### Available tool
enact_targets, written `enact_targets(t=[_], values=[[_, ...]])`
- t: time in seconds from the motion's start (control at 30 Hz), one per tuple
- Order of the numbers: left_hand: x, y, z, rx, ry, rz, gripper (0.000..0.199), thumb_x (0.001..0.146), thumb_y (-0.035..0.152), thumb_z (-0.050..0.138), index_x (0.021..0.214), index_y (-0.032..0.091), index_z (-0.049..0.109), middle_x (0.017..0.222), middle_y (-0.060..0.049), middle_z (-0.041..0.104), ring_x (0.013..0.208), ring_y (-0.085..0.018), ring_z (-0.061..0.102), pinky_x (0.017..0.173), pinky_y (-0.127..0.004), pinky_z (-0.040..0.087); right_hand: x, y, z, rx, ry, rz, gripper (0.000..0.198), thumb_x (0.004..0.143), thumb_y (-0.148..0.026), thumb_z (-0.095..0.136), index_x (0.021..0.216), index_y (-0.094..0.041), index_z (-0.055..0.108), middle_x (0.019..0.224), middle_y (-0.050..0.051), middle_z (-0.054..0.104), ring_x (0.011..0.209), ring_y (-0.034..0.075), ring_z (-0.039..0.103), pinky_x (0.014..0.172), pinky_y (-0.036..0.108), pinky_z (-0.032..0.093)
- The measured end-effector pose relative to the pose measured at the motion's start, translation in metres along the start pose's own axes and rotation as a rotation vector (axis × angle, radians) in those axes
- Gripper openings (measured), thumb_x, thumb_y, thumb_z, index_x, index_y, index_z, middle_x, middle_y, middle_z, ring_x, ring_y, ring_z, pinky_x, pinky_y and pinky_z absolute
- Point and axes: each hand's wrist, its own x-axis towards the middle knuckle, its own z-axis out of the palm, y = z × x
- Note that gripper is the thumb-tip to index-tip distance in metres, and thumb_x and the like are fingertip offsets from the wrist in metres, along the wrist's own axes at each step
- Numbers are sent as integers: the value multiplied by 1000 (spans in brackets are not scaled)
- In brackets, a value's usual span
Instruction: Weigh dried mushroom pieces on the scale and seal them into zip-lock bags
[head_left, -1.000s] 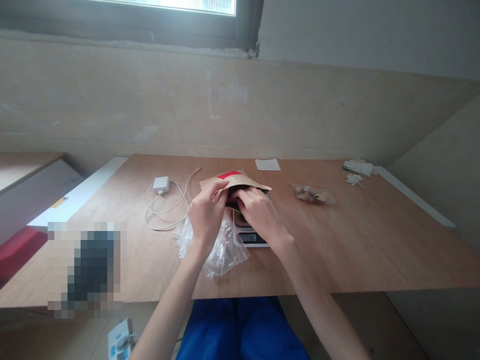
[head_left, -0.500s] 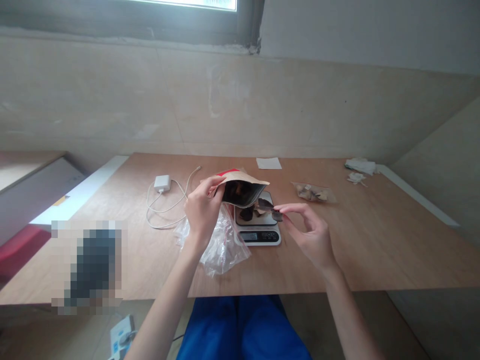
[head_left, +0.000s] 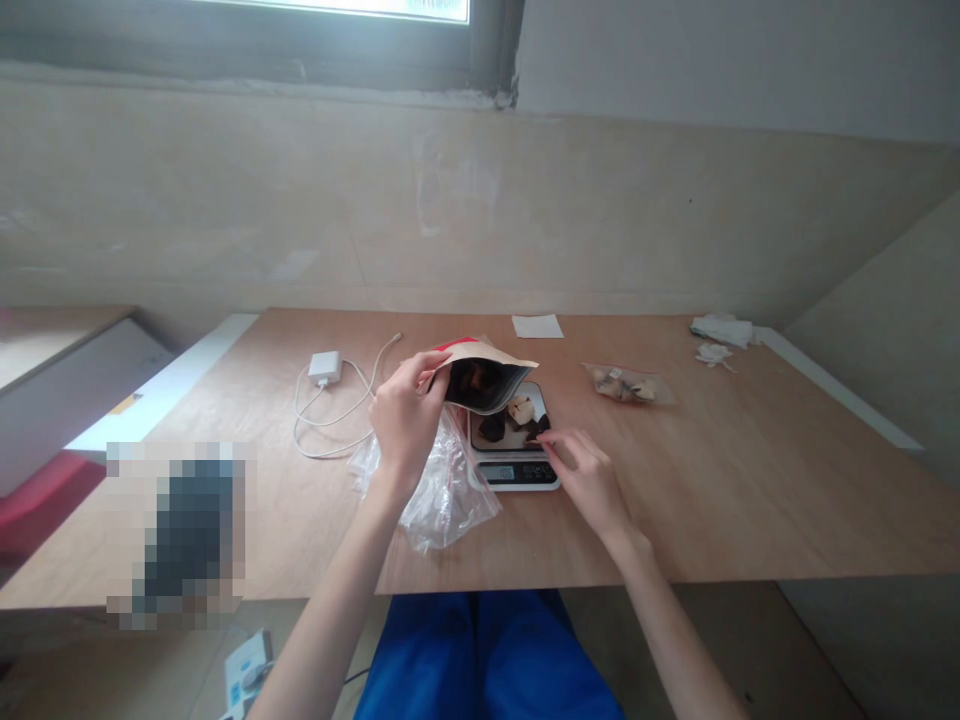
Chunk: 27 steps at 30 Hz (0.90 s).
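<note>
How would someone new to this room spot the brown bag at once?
Find the wooden table, then the white scale near its middle. The brown bag is held in the left hand, its dark mouth open near the scale. Unlike the crumpled clear plastic nearby, it is opaque, with a red patch.

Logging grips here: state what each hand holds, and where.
Left hand: paper pouch, by its mouth's left edge. Right hand: fingertips at a dark piece, grip unclear.

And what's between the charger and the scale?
In the head view: white cable, the left hand holding the paper bag, and clear plastic beside the scale.
</note>
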Motion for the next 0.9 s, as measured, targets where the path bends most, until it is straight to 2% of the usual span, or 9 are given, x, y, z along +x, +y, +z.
enact_targets(t=[0.13,0.23,0.4,0.5,0.57,0.63,0.73,0.83,0.9], values=[[0,-1,0,-10,1,-6,18,82,36,53,92,29,67,89,2,71,84,-17,66,68,-26,48,3,0,15,16,-52,0,18,86,-15,46,96,-20,61,97,7,65,93,21,60,82,37,49],[0,-2,0,-6,6,-5,18,82,35,54,92,29,67,89,1,71,84,-16,66,68,-27,48,7,-4,15,20,-28,-24,22,86,-14,44,100,-20,61,100,8,65,96,21,59,84,38,48],[-2,-1,0,-7,9,2,17,82,34,54,92,29,67,90,1,71,83,-16,67,70,-28,49,22,-32,-8,115,169,-28,22,86,-11,43,92,-21,62,90,4,65,87,18,59,79,35,48],[-3,1,0,-10,3,7,17,81,34,54,91,29,67,89,1,71,83,-17,67,71,-28,49,37,-53,-22,210,185,-71,25,85,-9,42,91,-22,63,91,3,66,89,17,60,81,32,48],[-3,2,0,2,-4,1,17,81,34,54,91,29,67,87,1,71,81,-17,67,69,-28,49,49,-63,-26,262,89,-124,29,85,-8,40,96,-23,63,98,2,66,96,16,60,86,32,47],[-4,3,0,0,-9,-3,18,81,35,54,91,29,67,87,1,71,80,-16,67,69,-28,49,62,-70,-25,269,-65,-164,34,86,-7,38,103,-23,62,107,2,65,104,15,58,92,32,45],[-5,2,-1,-34,-20,-7,17,81,34,54,92,29,67,89,2,71,83,-15,66,70,-26,49,79,-73,-16,179,-303,-190,39,86,-6,35,112,-22,59,118,3,61,112,16,54,97,33,43],[-6,1,-1,-43,-28,-22,17,81,34,54,91,30,67,89,3,71,84,-15,66,70,-25,49,94,-74,-2,49,-473,-218,43,84,-3,34,116,-20,56,119,6,61,110,19,56,94,34,44],[-6,2,-1,-30,-31,-27,17,80,33,55,91,29,68,86,2,71,82,-15,66,69,-25,48,102,-75,7,-45,-519,-221,43,82,0,36,115,-19,57,116,8,62,106,20,59,91,33,45]])
